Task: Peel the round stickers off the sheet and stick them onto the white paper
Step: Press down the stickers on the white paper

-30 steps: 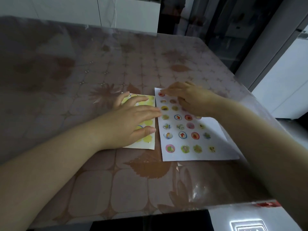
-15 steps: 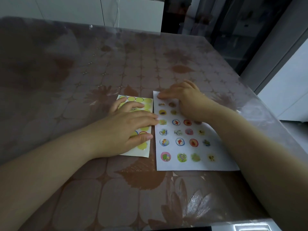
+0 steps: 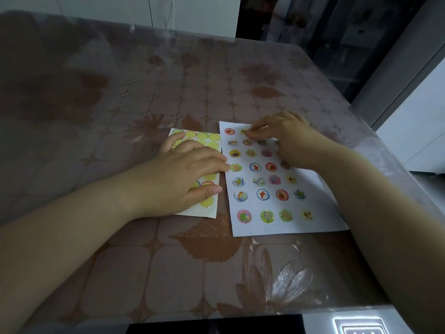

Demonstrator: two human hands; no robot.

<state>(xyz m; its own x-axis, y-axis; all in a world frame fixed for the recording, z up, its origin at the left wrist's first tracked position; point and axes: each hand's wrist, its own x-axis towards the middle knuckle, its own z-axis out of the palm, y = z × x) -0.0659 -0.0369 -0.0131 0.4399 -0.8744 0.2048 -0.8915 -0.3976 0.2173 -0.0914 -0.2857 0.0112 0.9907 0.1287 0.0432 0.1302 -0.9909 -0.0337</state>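
The yellow sticker sheet (image 3: 206, 140) lies left of the white paper (image 3: 310, 186), mostly showing peeled yellow circles. My left hand (image 3: 183, 179) lies flat on it, fingers spread, pinning it down. Several rows of round colourful stickers cover the white paper. My right hand (image 3: 281, 138) rests at the paper's far edge, its fingertips pressing a small round sticker (image 3: 244, 132) in the top row, right of a red sticker (image 3: 229, 131). The hand hides the stickers under it.
Both sheets lie on a table (image 3: 144, 97) with a brown leaf-patterned cloth under clear plastic. The table's right edge (image 3: 395, 162) runs close beside the white paper. White cabinets and a dark doorway stand beyond the far edge.
My right hand has shifted a little right along the paper's top row, uncovering the red sticker at the corner. My left hand stays flat on the sticker sheet.
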